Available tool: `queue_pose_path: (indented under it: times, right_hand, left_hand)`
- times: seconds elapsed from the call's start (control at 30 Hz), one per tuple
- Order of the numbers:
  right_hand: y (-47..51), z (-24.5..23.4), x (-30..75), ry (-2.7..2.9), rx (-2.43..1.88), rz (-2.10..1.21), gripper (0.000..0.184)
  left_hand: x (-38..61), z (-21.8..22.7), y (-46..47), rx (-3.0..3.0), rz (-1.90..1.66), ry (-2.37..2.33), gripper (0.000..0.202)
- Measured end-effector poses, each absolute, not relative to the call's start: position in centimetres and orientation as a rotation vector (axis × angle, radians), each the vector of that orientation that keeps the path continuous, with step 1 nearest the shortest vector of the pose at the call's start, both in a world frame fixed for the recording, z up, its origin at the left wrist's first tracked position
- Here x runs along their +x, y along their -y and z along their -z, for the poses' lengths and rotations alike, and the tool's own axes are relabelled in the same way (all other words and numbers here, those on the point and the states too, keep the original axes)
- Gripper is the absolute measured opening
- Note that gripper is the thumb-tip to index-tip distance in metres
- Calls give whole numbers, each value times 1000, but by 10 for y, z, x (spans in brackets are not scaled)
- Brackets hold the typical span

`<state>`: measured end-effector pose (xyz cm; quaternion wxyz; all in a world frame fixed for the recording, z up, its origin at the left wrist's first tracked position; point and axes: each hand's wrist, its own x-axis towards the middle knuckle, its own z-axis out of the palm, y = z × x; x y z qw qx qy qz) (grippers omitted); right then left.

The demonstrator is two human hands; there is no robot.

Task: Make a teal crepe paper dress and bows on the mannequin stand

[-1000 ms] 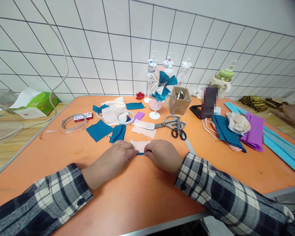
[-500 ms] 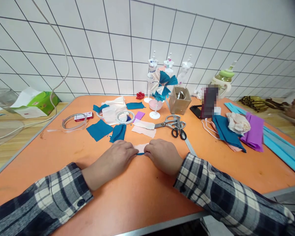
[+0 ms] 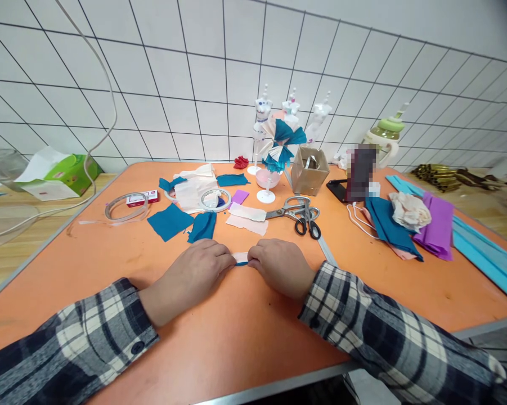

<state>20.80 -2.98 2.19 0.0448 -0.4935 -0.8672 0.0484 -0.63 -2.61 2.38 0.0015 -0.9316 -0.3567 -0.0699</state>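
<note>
Between my two hands lies a small strip of pale pink and blue crepe paper (image 3: 241,259), flat on the orange table (image 3: 219,337). My left hand (image 3: 202,270) has its fingers closed on the strip's left end. The right end is pinched by my right hand (image 3: 278,267). Most of the strip's ends are hidden under the fingers. Just beyond the hands are pale pink paper pieces (image 3: 248,225), a dark blue paper piece (image 3: 202,226) and a blue paper square (image 3: 170,222). Metal scissors (image 3: 293,212) lie behind my right hand, beside a smaller black-handled pair (image 3: 308,225).
Tape rolls (image 3: 216,200) and a small red box (image 3: 142,198) lie at the back left. Dress-form stands (image 3: 263,112), a blue and white paper figure (image 3: 278,143), a cardboard box (image 3: 309,171) and a bottle (image 3: 386,132) stand at the back. Folded purple paper (image 3: 436,225) is at right.
The pale pink part showing between my hands has become narrower, its far edge now nearer to me. Both hands stay in nearly the same place.
</note>
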Motion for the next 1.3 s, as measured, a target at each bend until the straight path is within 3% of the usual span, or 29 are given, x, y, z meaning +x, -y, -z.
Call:
queue_pose_path:
  times: [0.9,1.3]
  right_hand:
    - [29,-21,210,2710,-1445,-110,21]
    - [36,-21,199,2716,-1224,89,16]
  left_hand:
    - [-9,-19,23,-2983,293,1186,21]
    - [2,-20,30,-2875,481,1139,22]
